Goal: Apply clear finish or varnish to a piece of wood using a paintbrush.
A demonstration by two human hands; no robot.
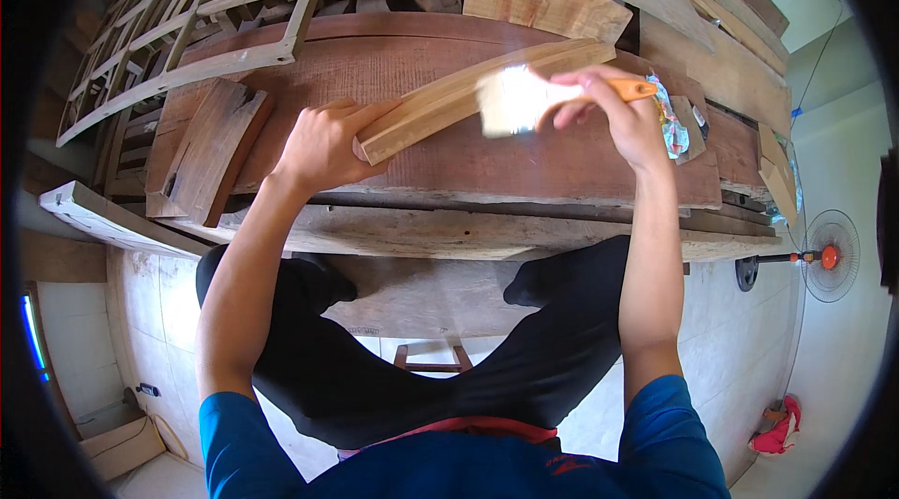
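My left hand [323,143] is closed around the near left end of a long, pale wooden bar [449,106]. The bar slants up to the right over a reddish-brown wooden board [468,167]. In my right hand [618,120] is a wide paintbrush [552,104] with an orange handle and pale bristles. Its bristles point left, over or close to the bar; glare whitens the metal band, and I cannot tell whether they touch. Beside my right wrist lies a crumpled, colourful wrapper [670,115].
A dark wooden block [217,148] rests on the board's left end. Slatted wooden frames [201,22] stand at the back left. A light plank [543,1] lies behind the bar. Stacked boards rise at the back right. A standing fan [830,257] is at the far right.
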